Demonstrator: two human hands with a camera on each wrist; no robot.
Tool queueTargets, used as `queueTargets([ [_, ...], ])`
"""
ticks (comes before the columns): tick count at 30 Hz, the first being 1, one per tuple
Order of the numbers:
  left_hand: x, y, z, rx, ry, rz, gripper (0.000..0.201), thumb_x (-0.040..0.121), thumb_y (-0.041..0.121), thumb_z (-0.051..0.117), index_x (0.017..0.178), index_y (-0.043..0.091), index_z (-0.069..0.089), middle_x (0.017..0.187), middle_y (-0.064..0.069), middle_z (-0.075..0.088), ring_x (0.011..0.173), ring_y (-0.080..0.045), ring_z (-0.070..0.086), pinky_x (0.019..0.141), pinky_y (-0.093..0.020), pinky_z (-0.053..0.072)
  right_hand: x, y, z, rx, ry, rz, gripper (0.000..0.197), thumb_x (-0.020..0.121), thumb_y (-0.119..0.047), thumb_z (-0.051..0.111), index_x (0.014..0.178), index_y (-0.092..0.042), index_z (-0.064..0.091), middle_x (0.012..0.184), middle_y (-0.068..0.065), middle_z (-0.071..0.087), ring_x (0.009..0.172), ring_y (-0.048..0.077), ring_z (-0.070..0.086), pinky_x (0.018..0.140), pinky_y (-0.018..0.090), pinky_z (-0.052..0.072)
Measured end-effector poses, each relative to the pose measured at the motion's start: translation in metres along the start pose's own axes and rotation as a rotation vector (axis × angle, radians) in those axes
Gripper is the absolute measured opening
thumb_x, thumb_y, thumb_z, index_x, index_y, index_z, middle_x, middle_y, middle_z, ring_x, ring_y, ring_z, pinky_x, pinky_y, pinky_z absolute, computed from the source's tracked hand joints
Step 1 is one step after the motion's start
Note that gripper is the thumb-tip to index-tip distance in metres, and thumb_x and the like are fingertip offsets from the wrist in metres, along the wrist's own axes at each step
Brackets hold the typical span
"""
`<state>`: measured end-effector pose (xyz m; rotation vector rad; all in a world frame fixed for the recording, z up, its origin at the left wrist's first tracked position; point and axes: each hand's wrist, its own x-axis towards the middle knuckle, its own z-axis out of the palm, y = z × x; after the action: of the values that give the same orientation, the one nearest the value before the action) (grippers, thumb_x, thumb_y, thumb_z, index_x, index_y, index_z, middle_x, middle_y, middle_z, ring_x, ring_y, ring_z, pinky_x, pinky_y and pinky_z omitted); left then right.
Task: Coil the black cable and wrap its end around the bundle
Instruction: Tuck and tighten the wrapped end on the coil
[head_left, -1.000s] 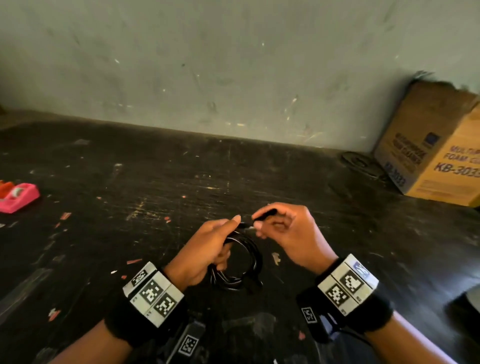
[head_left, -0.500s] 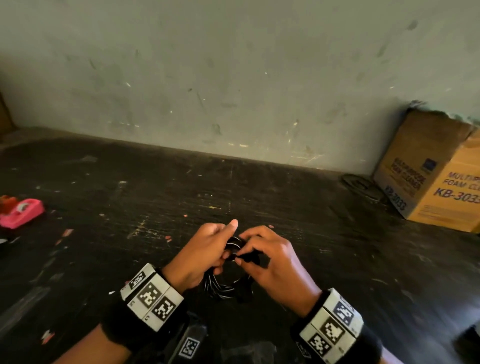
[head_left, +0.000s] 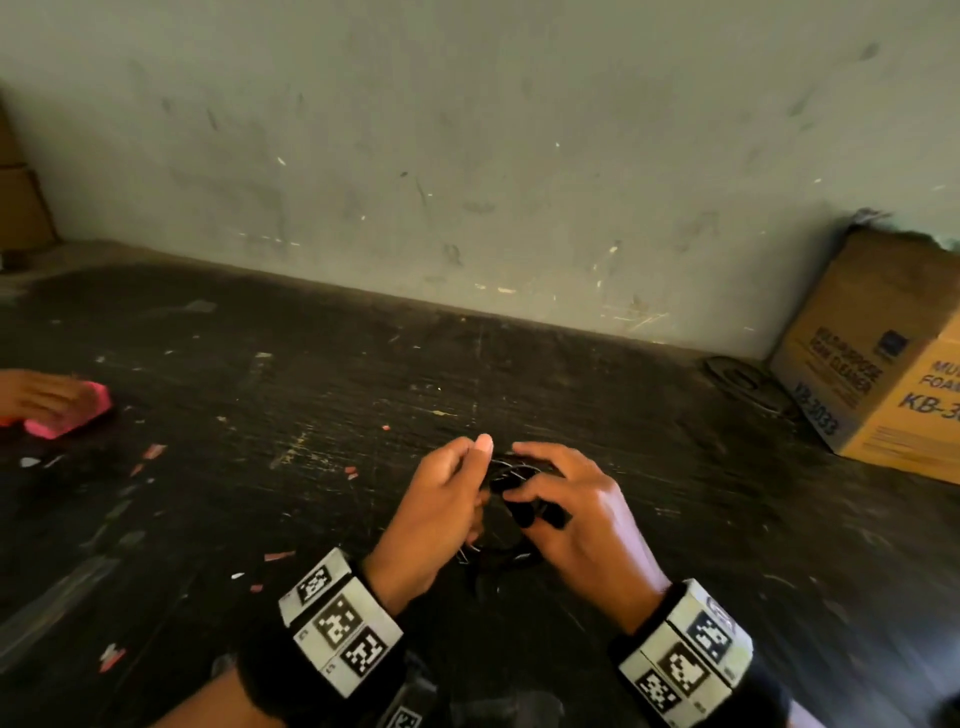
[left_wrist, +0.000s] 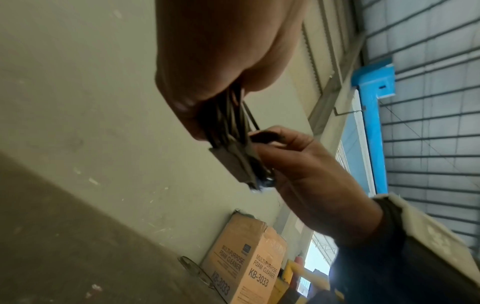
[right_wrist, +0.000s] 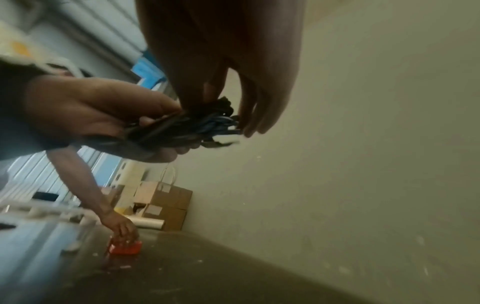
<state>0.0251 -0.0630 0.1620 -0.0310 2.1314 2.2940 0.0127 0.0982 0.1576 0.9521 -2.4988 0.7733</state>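
Observation:
A black cable (head_left: 506, 525) is coiled into a small bundle held above the dark table (head_left: 311, 415). My left hand (head_left: 447, 504) grips the left side of the coil, fingers curled round several loops (left_wrist: 228, 123). My right hand (head_left: 566, 514) pinches the cable's end, with its dark plug (head_left: 540, 512), against the right side of the bundle. In the right wrist view the strands (right_wrist: 192, 127) bunch between both hands. The lower part of the coil is partly hidden by my palms.
A cardboard box (head_left: 883, 364) marked KB-3033 stands at the back right against the wall, with a flat coiled wire (head_left: 743, 382) beside it. At the far left another person's hand (head_left: 41, 395) rests on a pink tape dispenser (head_left: 72, 415). Small scraps litter the tabletop.
My right hand has come in from holding the cable end out at the top to pressing it against the bundle's side. Another person's hand has reached onto the pink dispenser.

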Motion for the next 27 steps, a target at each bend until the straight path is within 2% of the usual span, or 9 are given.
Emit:
queueTargets([
  [4,0.002,-0.003,0.002,-0.039,-0.034,-0.044,0.028,0.093,0.037,0.050,0.082,0.011,0.053,0.050,0.004,0.039,0.040,-0.005,0.037,0.043,-0.023,0.037,0.006,0.000,-0.008,-0.054,-0.054,-0.096,0.015,0.081,-0.012,0.061,0.092,-0.016,0.069,0.116,0.001,0.061,0.102,0.009,0.061,0.082,0.028,0.056],
  [7,0.008,-0.007,0.003,-0.067,0.007,-0.139,0.034,0.084,0.044,0.061,0.088,0.010,0.060,0.057,0.000,0.052,0.039,-0.005,0.043,0.044,-0.025,0.039,0.003,0.005,-0.008,-0.096,-0.087,-0.127,0.023,0.085,-0.020,0.048,0.095,-0.016,0.068,0.115,0.002,0.061,0.102,0.010,0.061,0.080,0.027,0.057],
  [9,0.010,-0.007,0.003,-0.096,-0.043,-0.221,0.041,0.082,0.048,0.062,0.096,0.010,0.065,0.063,-0.002,0.061,0.041,-0.006,0.043,0.045,-0.024,0.039,0.002,0.007,-0.008,-0.093,-0.092,-0.131,0.023,0.085,-0.020,0.047,0.096,-0.017,0.067,0.116,0.001,0.061,0.103,0.008,0.060,0.081,0.024,0.055],
  [11,0.010,-0.005,0.002,-0.110,-0.122,-0.256,0.038,0.085,0.045,0.059,0.095,0.010,0.070,0.064,0.000,0.067,0.042,-0.006,0.041,0.046,-0.023,0.038,0.002,0.008,-0.008,-0.102,-0.081,-0.137,0.019,0.085,-0.018,0.051,0.096,-0.016,0.068,0.116,0.001,0.061,0.102,0.007,0.060,0.081,0.022,0.055],
  [14,0.011,-0.003,0.000,-0.107,-0.158,-0.212,0.034,0.089,0.040,0.056,0.087,0.011,0.073,0.053,0.005,0.064,0.042,-0.006,0.039,0.049,-0.024,0.036,0.003,0.009,-0.009,-0.152,-0.070,-0.157,0.019,0.084,-0.017,0.056,0.099,-0.018,0.068,0.118,0.001,0.062,0.105,0.009,0.060,0.087,0.021,0.053],
  [19,0.014,-0.006,0.000,-0.101,-0.080,-0.134,0.032,0.090,0.033,0.057,0.075,0.009,0.071,0.048,0.004,0.054,0.039,-0.005,0.039,0.045,-0.023,0.035,0.002,0.008,-0.015,-0.150,-0.067,-0.126,0.022,0.086,-0.024,0.055,0.104,-0.023,0.067,0.122,0.001,0.062,0.111,0.012,0.057,0.093,0.030,0.049],
  [22,0.012,-0.011,0.003,-0.019,-0.071,-0.028,0.034,0.092,0.031,0.055,0.077,0.006,0.073,0.055,0.000,0.060,0.040,-0.005,0.041,0.042,-0.021,0.036,0.002,0.008,-0.017,0.018,-0.035,-0.043,0.018,0.084,-0.024,0.060,0.100,-0.027,0.069,0.124,-0.005,0.057,0.114,0.002,0.052,0.095,0.025,0.048],
  [24,0.011,-0.015,0.002,0.056,-0.068,0.036,0.033,0.092,0.032,0.054,0.077,0.013,0.075,0.058,-0.001,0.062,0.043,-0.006,0.044,0.043,-0.021,0.036,0.002,0.008,-0.016,0.161,-0.005,0.066,0.017,0.081,-0.021,0.066,0.095,-0.030,0.070,0.133,-0.009,0.050,0.121,-0.003,0.046,0.099,0.023,0.045],
  [27,0.012,-0.019,-0.002,0.158,-0.090,0.101,0.032,0.091,0.036,0.053,0.079,0.017,0.074,0.058,-0.002,0.056,0.046,-0.007,0.045,0.044,-0.022,0.036,0.001,0.007,-0.011,0.380,0.039,0.208,0.018,0.079,-0.013,0.072,0.091,-0.025,0.073,0.125,-0.007,0.059,0.116,0.003,0.055,0.098,0.030,0.049],
])
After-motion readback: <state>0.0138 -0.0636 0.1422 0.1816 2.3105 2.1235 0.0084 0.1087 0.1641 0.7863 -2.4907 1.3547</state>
